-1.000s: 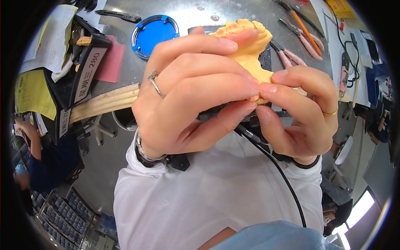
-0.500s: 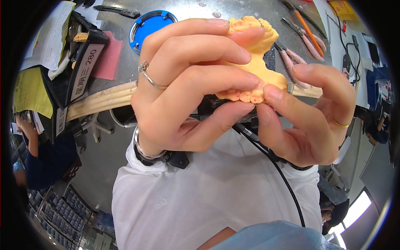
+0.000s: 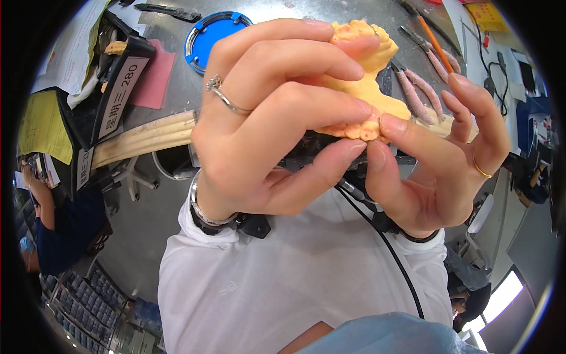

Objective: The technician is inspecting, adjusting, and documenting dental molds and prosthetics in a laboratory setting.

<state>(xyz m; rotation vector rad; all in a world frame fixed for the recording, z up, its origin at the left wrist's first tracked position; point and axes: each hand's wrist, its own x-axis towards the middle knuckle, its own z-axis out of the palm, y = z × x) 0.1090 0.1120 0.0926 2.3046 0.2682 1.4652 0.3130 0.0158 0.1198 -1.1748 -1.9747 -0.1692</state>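
Note:
A yellow plaster dental model (image 3: 377,93) with a row of teeth is held up over the bench edge. My left hand (image 3: 271,112) wraps round its left side, fingers on the model and thumb under the near teeth. At the near right teeth my right hand (image 3: 439,150) pinches with index finger and thumb, its other fingers raised. Whether a small piece sits between those two fingertips, I cannot make out. Part of the model is hidden behind my left fingers.
A blue round ring-shaped holder (image 3: 215,40) lies beyond my left hand. Pink-handled pliers (image 3: 417,97) and an orange-handled tool (image 3: 435,42) lie at the right. Black trays (image 3: 121,82) with papers stand at left, by a pink sheet (image 3: 154,74). A person (image 3: 65,227) sits far left.
Both hands and the model have shifted slightly up and right. My right middle and outer fingers have spread apart and lifted away from the pinching index finger.

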